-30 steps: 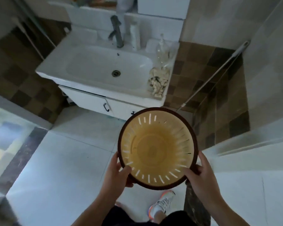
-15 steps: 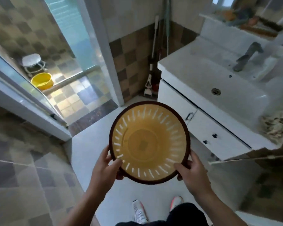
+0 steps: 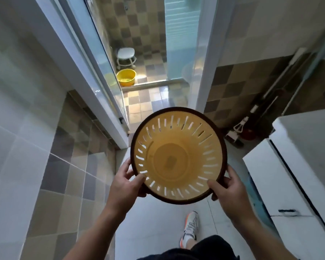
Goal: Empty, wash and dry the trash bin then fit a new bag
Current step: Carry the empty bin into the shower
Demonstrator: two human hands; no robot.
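I hold a round tan trash bin (image 3: 178, 158) with a dark brown rim and slotted walls in front of me, its open mouth facing up at me. No bag or rubbish shows inside it. My left hand (image 3: 125, 182) grips the rim at its lower left, thumb over the inner edge. My right hand (image 3: 226, 188) grips the rim at its lower right the same way. No new bag is in view.
An open doorway (image 3: 158, 94) lies ahead, leading to a checkered-tile room with a yellow basin (image 3: 126, 77) and a white stool (image 3: 125, 58). The white sink cabinet (image 3: 289, 177) stands at right, mops (image 3: 251, 117) lean in the corner, and a tiled wall (image 3: 26, 128) runs along the left.
My view has swung left, away from the sink and toward the doorway. The bin stays held in both hands in front of me.
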